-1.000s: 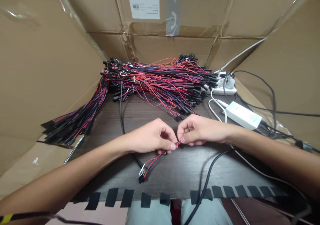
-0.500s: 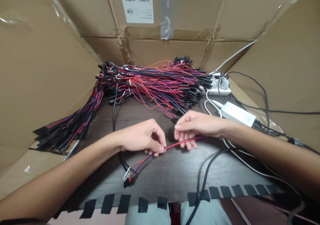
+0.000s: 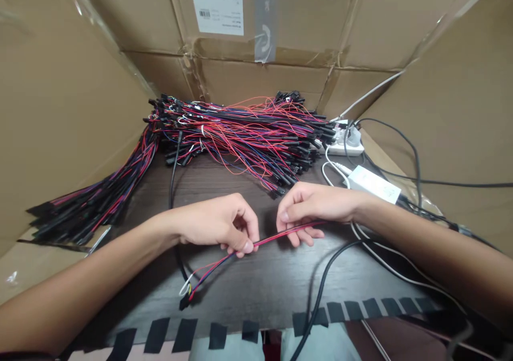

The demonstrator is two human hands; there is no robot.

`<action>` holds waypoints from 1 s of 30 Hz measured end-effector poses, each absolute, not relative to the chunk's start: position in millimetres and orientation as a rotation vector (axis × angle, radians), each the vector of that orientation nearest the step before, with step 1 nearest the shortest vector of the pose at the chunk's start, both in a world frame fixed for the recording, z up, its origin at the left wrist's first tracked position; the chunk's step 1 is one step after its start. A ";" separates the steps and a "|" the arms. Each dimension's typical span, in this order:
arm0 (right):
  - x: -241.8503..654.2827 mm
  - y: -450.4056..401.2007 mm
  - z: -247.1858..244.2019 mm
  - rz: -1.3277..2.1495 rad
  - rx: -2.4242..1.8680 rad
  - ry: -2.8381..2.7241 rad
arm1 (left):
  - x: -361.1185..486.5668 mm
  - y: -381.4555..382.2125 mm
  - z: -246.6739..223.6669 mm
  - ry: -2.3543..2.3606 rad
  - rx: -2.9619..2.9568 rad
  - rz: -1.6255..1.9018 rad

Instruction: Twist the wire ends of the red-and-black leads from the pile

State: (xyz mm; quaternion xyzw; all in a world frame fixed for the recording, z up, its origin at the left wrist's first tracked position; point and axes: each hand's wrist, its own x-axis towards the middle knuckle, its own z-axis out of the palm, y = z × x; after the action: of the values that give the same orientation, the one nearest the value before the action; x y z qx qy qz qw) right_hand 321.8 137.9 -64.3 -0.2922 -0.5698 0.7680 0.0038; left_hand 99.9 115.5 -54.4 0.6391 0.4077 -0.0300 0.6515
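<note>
Between the thumb and fingers of my left hand (image 3: pixel 226 225) a wire harness (image 3: pixel 268 238) is pinched, its strands red, black and dark blue. From that grip a short tail hangs toward the lower left, ending in a small black connector (image 3: pixel 184 301) with a white loop beside it. My right hand (image 3: pixel 304 209) curls loosely around the same wires, which cross over its lower fingers. Its thumb and forefinger sit just above the strands. The harness's right end is hidden by my right hand and wrist.
A large pile of similar harnesses (image 3: pixel 240 136) lies at the back of the dark table (image 3: pixel 256 291); another bunch (image 3: pixel 92 206) spreads left. On the right are a power strip (image 3: pixel 352 150), a white adapter box (image 3: pixel 374 183) and a black cable (image 3: pixel 320 291). Cardboard walls (image 3: pixel 300 24) surround the table.
The whole view has shifted slightly. My right thumb and forefinger have come down closer to the wires. My left hand keeps its pinch on the harness.
</note>
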 end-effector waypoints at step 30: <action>323.0 136.8 -64.0 2.064 -0.960 -2.236 | 103.8 112.0 -53.9 0.917 1.435 -0.038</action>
State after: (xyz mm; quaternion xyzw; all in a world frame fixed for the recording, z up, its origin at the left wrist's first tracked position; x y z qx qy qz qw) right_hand 323.0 136.8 -64.0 -0.3007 -0.7005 0.6467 -0.0247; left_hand 103.8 112.0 -53.9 0.6337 0.4052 -0.0167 0.6587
